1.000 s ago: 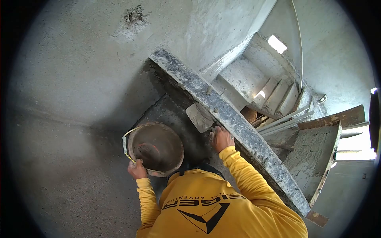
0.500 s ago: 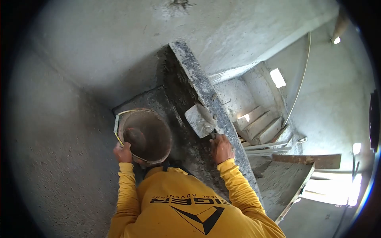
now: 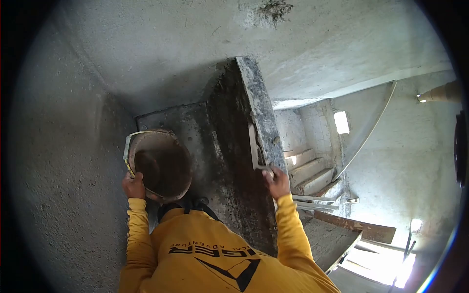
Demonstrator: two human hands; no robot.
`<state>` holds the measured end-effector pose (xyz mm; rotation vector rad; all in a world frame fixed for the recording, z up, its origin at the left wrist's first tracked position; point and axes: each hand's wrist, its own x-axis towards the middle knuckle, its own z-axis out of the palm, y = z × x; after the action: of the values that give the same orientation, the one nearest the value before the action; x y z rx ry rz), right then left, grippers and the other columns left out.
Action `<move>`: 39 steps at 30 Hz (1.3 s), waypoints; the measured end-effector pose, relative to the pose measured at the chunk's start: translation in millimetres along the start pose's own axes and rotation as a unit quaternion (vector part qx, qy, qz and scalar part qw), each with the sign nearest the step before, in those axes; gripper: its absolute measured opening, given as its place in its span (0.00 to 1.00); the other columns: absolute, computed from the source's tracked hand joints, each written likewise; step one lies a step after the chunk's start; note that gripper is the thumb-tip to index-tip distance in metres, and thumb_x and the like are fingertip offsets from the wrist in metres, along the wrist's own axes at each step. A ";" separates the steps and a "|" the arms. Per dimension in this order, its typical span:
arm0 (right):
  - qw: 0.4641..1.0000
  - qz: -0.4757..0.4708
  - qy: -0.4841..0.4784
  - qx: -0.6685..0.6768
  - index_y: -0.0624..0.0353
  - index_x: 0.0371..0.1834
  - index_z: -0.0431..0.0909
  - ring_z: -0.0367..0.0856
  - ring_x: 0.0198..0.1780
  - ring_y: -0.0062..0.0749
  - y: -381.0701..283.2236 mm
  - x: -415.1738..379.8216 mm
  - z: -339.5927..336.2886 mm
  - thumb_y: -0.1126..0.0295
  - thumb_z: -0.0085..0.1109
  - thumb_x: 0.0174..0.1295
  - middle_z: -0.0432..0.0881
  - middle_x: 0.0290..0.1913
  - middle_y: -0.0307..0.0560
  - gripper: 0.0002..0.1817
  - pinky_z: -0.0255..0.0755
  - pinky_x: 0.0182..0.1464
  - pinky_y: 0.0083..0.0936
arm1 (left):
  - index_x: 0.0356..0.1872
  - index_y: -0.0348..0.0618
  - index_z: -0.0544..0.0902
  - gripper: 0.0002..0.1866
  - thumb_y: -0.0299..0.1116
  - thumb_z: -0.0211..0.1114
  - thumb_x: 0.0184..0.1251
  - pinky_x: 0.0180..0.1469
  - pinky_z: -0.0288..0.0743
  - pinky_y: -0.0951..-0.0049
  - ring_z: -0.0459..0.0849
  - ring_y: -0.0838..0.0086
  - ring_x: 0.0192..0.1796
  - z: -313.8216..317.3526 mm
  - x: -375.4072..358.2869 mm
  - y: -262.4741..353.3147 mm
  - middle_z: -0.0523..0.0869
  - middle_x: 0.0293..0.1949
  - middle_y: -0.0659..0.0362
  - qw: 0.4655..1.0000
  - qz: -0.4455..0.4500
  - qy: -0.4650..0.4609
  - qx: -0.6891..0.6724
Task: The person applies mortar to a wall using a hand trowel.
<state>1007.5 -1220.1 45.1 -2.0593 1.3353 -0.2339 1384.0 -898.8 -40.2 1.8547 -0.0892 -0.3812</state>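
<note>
My left hand is closed on the near-left edge of a mortar-stained bucket, beside the lower end of its wire handle. The bucket's mouth faces me, and its inside is mostly in shadow. In my right hand is a trowel, gripped by the handle. Its blade shows edge-on, right along the inner side of a long speckled board. Dark wet mortar covers the face beside the board.
A rough grey wall rises on the left, and a plastered wall stands ahead. Beyond the board are concrete steps, some timber strips and a plank. My shoes show close by the bucket.
The trowel has turned from showing its broad face to edge-on against the board. My left hand still grips the bucket's edge. The whole view has shifted and rotated a little.
</note>
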 end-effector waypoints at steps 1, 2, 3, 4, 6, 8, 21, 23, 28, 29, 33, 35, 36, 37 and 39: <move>1.000 0.028 -0.010 -0.001 0.62 0.47 0.86 0.88 0.41 0.58 -23.9 -16.5 -13.4 0.61 0.67 0.68 0.88 0.40 0.62 0.15 0.81 0.44 0.42 | 0.39 0.30 0.84 0.10 0.28 0.64 0.61 0.39 0.76 0.69 0.78 0.76 0.32 -1.7 2.9 -1.6 0.85 0.30 0.61 1.000 -0.007 0.004 0.017; 0.998 0.057 -0.016 -0.001 0.62 0.47 0.85 0.88 0.42 0.61 -38.1 -24.8 -19.7 0.60 0.67 0.68 0.88 0.40 0.62 0.16 0.81 0.45 0.43 | 0.38 0.30 0.84 0.10 0.28 0.64 0.61 0.39 0.75 0.69 0.78 0.76 0.32 -0.8 9.0 -4.6 0.85 0.30 0.61 0.999 -0.011 0.005 0.034; 1.000 0.026 0.017 0.001 0.62 0.48 0.85 0.88 0.42 0.61 -38.1 -22.9 -11.1 0.60 0.67 0.68 0.88 0.40 0.62 0.16 0.81 0.45 0.43 | 0.38 0.30 0.84 0.10 0.28 0.64 0.61 0.39 0.75 0.69 0.78 0.75 0.32 2.4 16.5 -6.1 0.85 0.29 0.61 0.999 -0.013 0.005 0.050; 0.999 -0.005 0.052 0.002 0.62 0.49 0.84 0.88 0.42 0.61 -36.2 -20.2 5.8 0.60 0.67 0.68 0.88 0.41 0.62 0.16 0.81 0.45 0.44 | 0.37 0.30 0.85 0.10 0.28 0.64 0.61 0.39 0.75 0.69 0.78 0.75 0.31 5.8 23.1 -7.0 0.85 0.29 0.60 0.998 -0.021 0.000 0.056; 0.995 -0.039 0.087 -0.014 0.61 0.51 0.84 0.87 0.44 0.61 -37.8 -4.7 35.1 0.60 0.67 0.68 0.87 0.41 0.62 0.16 0.80 0.46 0.44 | 0.36 0.30 0.85 0.09 0.28 0.65 0.60 0.38 0.75 0.68 0.78 0.75 0.30 14.6 36.9 -4.7 0.85 0.28 0.60 0.997 -0.036 -0.008 0.069; 0.995 -0.040 0.087 -0.016 0.60 0.50 0.84 0.85 0.45 0.64 -41.2 26.2 63.7 0.58 0.67 0.68 0.87 0.41 0.64 0.17 0.80 0.46 0.46 | 0.34 0.31 0.84 0.08 0.28 0.65 0.60 0.37 0.74 0.68 0.77 0.76 0.29 27.2 45.0 1.6 0.83 0.26 0.61 0.999 0.000 -0.007 0.041; 0.979 0.084 0.180 -0.050 0.61 0.45 0.81 0.83 0.43 0.64 -63.1 44.0 80.8 0.60 0.64 0.68 0.83 0.43 0.60 0.14 0.78 0.45 0.50 | 0.31 0.34 0.81 0.04 0.25 0.64 0.62 0.34 0.71 0.72 0.74 0.78 0.29 53.5 93.5 49.6 0.81 0.28 0.64 0.994 0.042 -0.088 0.059; 0.974 0.071 0.213 -0.039 0.59 0.48 0.83 0.84 0.43 0.62 -62.9 22.4 74.7 0.60 0.64 0.68 0.84 0.44 0.58 0.15 0.79 0.45 0.48 | 0.32 0.33 0.81 0.06 0.27 0.64 0.62 0.35 0.72 0.70 0.76 0.76 0.29 58.5 100.0 48.6 0.83 0.28 0.62 0.992 0.031 -0.094 0.076; 0.965 0.141 0.200 -0.095 0.60 0.51 0.85 0.85 0.50 0.61 -29.1 -29.1 63.8 0.55 0.67 0.67 0.87 0.49 0.61 0.20 0.80 0.53 0.47 | 0.34 0.35 0.85 0.10 0.33 0.69 0.59 0.38 0.78 0.58 0.84 0.60 0.30 60.4 100.6 31.7 0.87 0.29 0.49 0.979 0.050 -0.121 0.157; 0.965 0.101 0.220 -0.101 0.63 0.48 0.84 0.85 0.47 0.62 -18.8 -33.0 60.7 0.55 0.68 0.66 0.87 0.44 0.63 0.20 0.79 0.49 0.48 | 0.32 0.36 0.84 0.11 0.35 0.70 0.58 0.37 0.80 0.56 0.85 0.57 0.29 64.0 89.7 59.1 0.88 0.29 0.50 0.968 0.052 -0.115 0.217; 0.961 0.009 0.246 -0.124 0.70 0.49 0.82 0.84 0.51 0.67 17.9 -49.8 36.7 0.59 0.68 0.67 0.84 0.49 0.73 0.21 0.77 0.55 0.53 | 0.43 0.41 0.88 0.18 0.45 0.68 0.60 0.36 0.83 0.56 0.89 0.53 0.29 68.1 81.6 61.2 0.87 0.25 0.45 0.973 0.062 -0.122 0.188; 0.966 0.101 0.121 -0.204 0.48 0.70 0.78 0.84 0.59 0.63 29.5 -52.3 14.1 0.42 0.57 0.72 0.84 0.63 0.62 0.31 0.75 0.65 0.51 | 0.37 0.36 0.88 0.16 0.40 0.69 0.59 0.37 0.80 0.58 0.88 0.61 0.29 67.6 72.0 77.4 0.87 0.26 0.46 0.974 0.043 -0.130 0.178; 0.974 0.055 0.135 -0.175 0.50 0.68 0.80 0.85 0.59 0.61 16.2 -40.1 2.7 0.43 0.58 0.72 0.85 0.61 0.62 0.30 0.76 0.64 0.50 | 0.40 0.37 0.88 0.17 0.42 0.67 0.62 0.38 0.80 0.59 0.87 0.60 0.29 67.7 66.4 86.1 0.87 0.26 0.46 0.973 0.025 -0.156 0.169; 0.979 0.014 0.145 -0.145 0.52 0.66 0.81 0.85 0.58 0.58 3.0 -33.9 -5.5 0.45 0.58 0.72 0.85 0.59 0.62 0.28 0.76 0.63 0.49 | 0.44 0.39 0.88 0.18 0.42 0.67 0.62 0.40 0.81 0.59 0.88 0.55 0.32 69.8 64.3 70.8 0.87 0.29 0.44 0.965 0.108 -0.131 0.200; 0.982 -0.055 0.160 -0.087 0.57 0.62 0.83 0.86 0.56 0.54 -22.8 -35.6 -12.5 0.48 0.59 0.72 0.87 0.56 0.62 0.26 0.77 0.61 0.47 | 0.48 0.39 0.87 0.20 0.44 0.66 0.63 0.46 0.81 0.55 0.88 0.46 0.41 71.4 56.2 63.2 0.88 0.37 0.40 0.944 0.181 -0.130 0.243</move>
<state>1002.0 -1188.8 75.6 -2.3182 1.4747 -0.5340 1423.6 -998.2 -11.8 2.2026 -0.7539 -0.3623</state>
